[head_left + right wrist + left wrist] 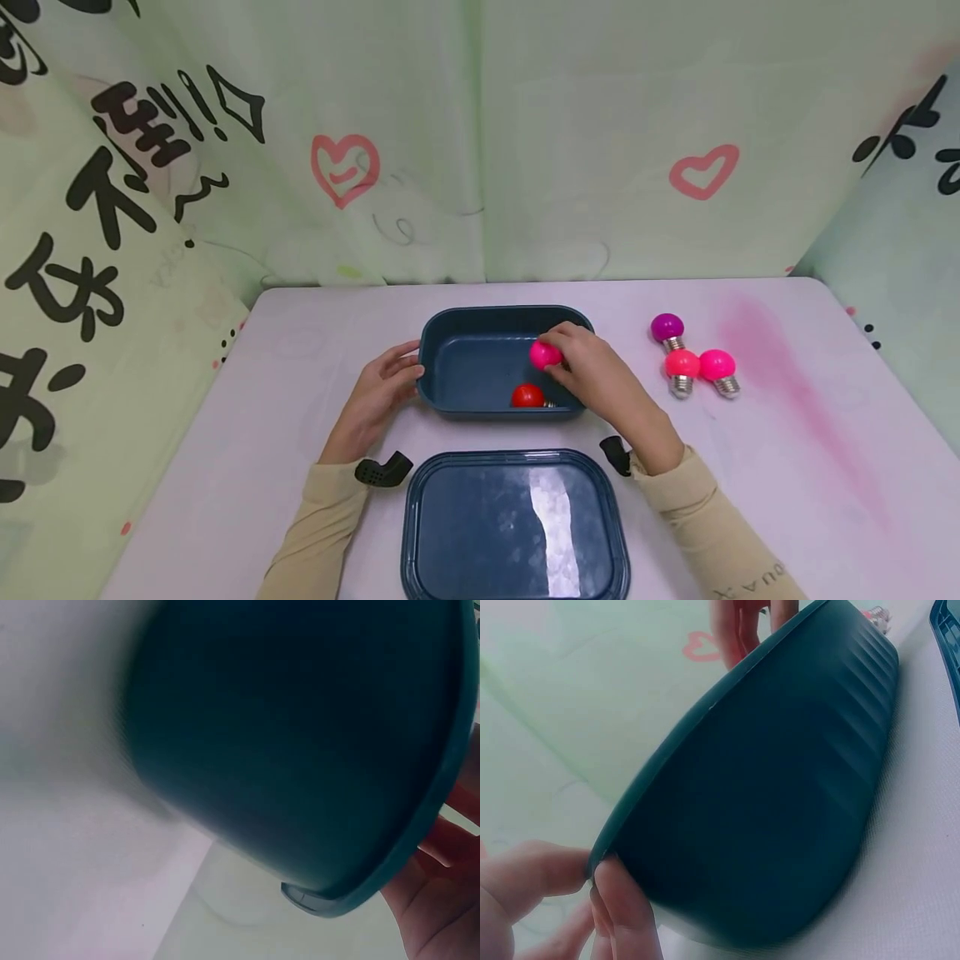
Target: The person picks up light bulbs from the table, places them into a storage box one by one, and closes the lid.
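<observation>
A dark blue rectangular box (472, 362) stands on the table, its top uncovered. At its left end my left hand (378, 400) pinches the rim between thumb and fingers, as the left wrist view also shows. My right hand (603, 375) reaches over the right end and holds a pink light bulb (545, 355) inside the box's outline; its base is hidden by the fingers. Below it, a red light bulb (527, 395) lies on its side near the front wall of the box. In the right wrist view the box's outer wall (300, 742) hides the fingertips and the bulb.
A dark blue lid (487, 525) lies flat in front of the box, between my forearms. To the right, a purple bulb (667, 327), a coral-red bulb (682, 364) and a pink bulb (717, 364) lie close together. A fabric wall (570, 217) rises behind the table.
</observation>
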Demonstrator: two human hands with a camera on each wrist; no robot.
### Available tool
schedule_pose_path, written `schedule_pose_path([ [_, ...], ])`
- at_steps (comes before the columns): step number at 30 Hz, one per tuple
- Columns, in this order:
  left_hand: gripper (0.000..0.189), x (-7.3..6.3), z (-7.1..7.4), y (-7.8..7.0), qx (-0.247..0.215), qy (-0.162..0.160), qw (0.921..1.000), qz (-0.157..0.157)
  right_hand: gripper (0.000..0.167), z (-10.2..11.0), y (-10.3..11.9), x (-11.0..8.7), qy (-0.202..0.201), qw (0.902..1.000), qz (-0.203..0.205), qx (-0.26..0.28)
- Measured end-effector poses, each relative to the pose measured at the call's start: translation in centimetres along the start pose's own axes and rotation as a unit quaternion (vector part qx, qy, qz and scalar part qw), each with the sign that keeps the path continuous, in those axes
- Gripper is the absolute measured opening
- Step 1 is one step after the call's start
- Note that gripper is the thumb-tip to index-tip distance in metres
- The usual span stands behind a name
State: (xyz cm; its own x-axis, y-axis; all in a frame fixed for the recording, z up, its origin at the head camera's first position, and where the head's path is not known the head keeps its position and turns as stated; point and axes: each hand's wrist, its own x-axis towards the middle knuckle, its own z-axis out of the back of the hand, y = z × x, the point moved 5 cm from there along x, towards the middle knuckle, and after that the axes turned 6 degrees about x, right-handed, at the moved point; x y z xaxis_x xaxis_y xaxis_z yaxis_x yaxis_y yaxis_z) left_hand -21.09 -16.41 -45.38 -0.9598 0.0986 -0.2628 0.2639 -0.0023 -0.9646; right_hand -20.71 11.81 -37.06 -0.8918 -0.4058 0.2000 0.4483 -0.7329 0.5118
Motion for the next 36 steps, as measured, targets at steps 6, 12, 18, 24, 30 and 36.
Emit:
schedule_pose_path([
  [6, 0.049, -0.1, 0.1, 0.0, -0.004, 0.001, 1.0000, 0.002, 0.041, -0.4, 0.2, -0.1, -0.002, 0.9995, 0.029, -0.012],
  [12, 0.051, -0.2, 0.1, -0.1, -0.005, 0.001, 1.0000, -0.002, 0.039, -0.8, 0.1, 0.1, -0.002, 0.9985, 0.049, -0.026],
  [18, 0.050, -0.2, 0.2, -0.1, -0.006, -0.001, 1.0000, -0.001, 0.039, -1.2, -0.1, 0.1, 0.004, 0.9982, 0.046, -0.039],
  [24, 0.050, -0.1, 0.0, 0.0, -0.004, -0.001, 1.0000, 0.002, 0.037, -1.5, -0.3, -0.1, 0.010, 0.9976, 0.038, -0.058],
  [30, 0.049, 0.0, 0.0, 0.0, -0.002, -0.007, 1.0000, 0.003, 0.036, -1.9, -0.5, -0.1, 0.013, 0.9972, 0.038, -0.063],
  [36, 0.050, -0.1, 0.0, -0.1, -0.002, -0.007, 1.0000, 0.003, 0.037, -2.1, -0.6, -0.1, 0.012, 0.9973, 0.036, -0.063],
])
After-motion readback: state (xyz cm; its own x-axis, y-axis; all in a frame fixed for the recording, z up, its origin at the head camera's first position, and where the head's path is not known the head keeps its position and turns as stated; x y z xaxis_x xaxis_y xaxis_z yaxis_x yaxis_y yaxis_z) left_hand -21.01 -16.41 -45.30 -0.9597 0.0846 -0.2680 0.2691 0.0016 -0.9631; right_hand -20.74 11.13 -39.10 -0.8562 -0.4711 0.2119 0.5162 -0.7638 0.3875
